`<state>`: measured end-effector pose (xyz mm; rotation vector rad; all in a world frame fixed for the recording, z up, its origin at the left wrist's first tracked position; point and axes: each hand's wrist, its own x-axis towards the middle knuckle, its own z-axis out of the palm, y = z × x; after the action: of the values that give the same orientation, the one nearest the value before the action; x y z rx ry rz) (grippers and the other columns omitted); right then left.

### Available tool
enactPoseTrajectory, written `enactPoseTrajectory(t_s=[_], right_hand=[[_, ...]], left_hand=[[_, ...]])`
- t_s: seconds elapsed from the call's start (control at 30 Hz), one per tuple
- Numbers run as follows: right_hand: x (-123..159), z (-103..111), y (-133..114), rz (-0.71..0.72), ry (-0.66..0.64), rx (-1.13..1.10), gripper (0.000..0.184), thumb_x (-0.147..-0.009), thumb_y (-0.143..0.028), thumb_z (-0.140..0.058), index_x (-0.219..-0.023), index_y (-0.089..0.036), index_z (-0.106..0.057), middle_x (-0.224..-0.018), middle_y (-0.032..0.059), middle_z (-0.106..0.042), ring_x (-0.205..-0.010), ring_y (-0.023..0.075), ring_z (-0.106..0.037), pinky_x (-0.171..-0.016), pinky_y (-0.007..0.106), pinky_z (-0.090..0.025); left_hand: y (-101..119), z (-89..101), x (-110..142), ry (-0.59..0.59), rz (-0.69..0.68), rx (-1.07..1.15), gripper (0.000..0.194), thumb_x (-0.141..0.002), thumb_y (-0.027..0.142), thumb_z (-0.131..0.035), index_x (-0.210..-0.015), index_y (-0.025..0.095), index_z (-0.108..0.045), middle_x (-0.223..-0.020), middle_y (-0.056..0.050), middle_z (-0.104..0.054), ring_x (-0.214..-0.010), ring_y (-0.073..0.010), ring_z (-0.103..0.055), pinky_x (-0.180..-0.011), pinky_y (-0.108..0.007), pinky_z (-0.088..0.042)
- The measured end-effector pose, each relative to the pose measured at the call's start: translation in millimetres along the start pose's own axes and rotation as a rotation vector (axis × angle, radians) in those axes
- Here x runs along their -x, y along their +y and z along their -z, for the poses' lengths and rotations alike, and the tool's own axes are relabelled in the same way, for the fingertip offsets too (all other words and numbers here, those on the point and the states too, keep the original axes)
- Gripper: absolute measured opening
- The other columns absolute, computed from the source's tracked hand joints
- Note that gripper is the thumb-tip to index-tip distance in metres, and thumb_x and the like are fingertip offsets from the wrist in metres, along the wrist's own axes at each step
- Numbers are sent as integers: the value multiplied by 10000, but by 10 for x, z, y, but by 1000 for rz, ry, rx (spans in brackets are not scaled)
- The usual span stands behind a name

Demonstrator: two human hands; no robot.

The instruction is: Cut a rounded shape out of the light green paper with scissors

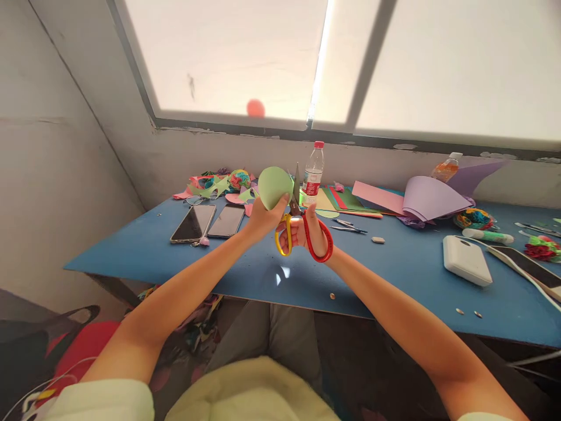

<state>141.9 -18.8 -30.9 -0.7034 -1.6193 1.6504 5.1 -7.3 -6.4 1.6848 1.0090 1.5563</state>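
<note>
My left hand [262,217] pinches a round piece of light green paper [274,186] and holds it up over the blue table [263,269]. My right hand [307,231] has its fingers through the red and yellow handles of a pair of scissors [298,225]. The scissor blades point upward and touch the right edge of the green paper. Both hands are raised above the table's near middle.
Two dark phones [210,222] lie at left, near paper scraps and paper flowers [239,178]. A water bottle [314,172] stands behind the hands. Coloured paper sheets [416,199], a white power bank [467,260], a glue stick [486,235] and another phone [530,266] are at right.
</note>
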Motion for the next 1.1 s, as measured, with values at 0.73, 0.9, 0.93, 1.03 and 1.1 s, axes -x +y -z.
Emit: enactPoseTrajectory(t_s=[0.73, 0.9, 0.93, 1.03, 1.1], right_hand=[[-52, -48, 99, -4, 188, 15, 853, -647, -939, -151, -667, -166, -511, -402, -58, -353, -311, 105, -378, -373, 255, -333], [-34, -47, 74, -48, 221, 31, 808, -717, -893, -146, -673, -168, -498, -406, -69, -328, -314, 94, -350, -364, 244, -333], [-30, -51, 68, -52, 224, 36, 805, -726, -887, -136, -671, -169, -495, -407, -69, -322, -315, 93, -344, -362, 243, -331], [-34, -41, 78, -32, 222, 45, 803, -715, -891, -128, -656, -174, -485, -407, -69, -315, -314, 91, -342, -356, 237, -326], [-50, -20, 103, -16, 230, 52, 803, -703, -897, -136, -657, -175, -483, -408, -70, -319, -312, 88, -344, -352, 230, -321]], left_hand=[[-93, 82, -123, -76, 46, -37, 288, -778, 370, -568, -600, 199, -420, -485, 51, -393, -452, -84, -366, -463, -242, -310], [-133, 76, -157, -68, 71, 15, 263, -750, 353, -590, -606, 200, -431, -471, 57, -380, -427, -78, -345, -428, -236, -286], [-148, 77, -166, -65, 77, 30, 259, -741, 351, -599, -609, 201, -434, -471, 58, -377, -424, -77, -340, -422, -234, -281], [-180, 82, -189, -64, 88, 53, 265, -733, 350, -604, -598, 201, -433, -472, 56, -375, -423, -76, -341, -416, -229, -280], [-180, 80, -194, -73, 94, 42, 266, -733, 348, -595, -586, 199, -431, -468, 53, -374, -421, -75, -342, -415, -227, -281]])
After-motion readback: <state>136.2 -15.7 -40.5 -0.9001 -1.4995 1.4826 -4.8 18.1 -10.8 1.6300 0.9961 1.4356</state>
